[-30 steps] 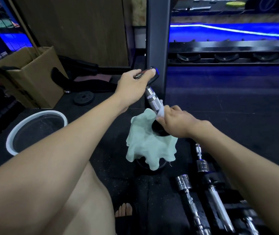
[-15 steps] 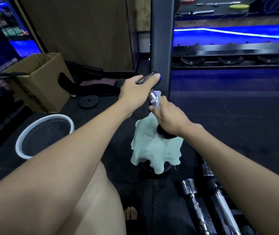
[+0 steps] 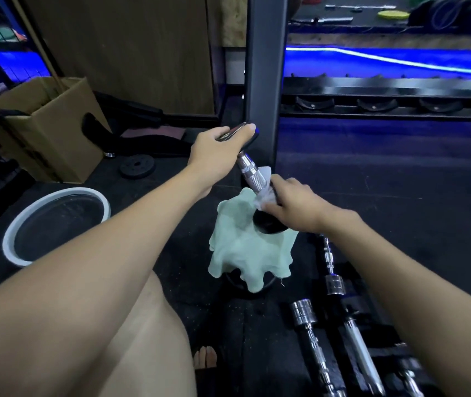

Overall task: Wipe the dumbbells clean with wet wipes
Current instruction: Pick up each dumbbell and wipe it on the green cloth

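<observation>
A person is wiping a tilted dumbbell's handle, the wipe now sliding back down.

Nearest, spare dumbbells [image 3: 314, 342] are lying on the floor at right. Beyond, the right hand [image 3: 294, 207] is clenching a wet wipe [image 3: 263, 193] around the dumbbell [image 3: 252, 173], lower than half a second ago. Farther, the left hand [image 3: 220, 147] is gripping its top end. The handle stroke looks nearly finished.

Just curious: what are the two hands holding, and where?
Left hand grips the dumbbell by its top end; right hand wraps a white wipe round the handle's lower part.
</observation>
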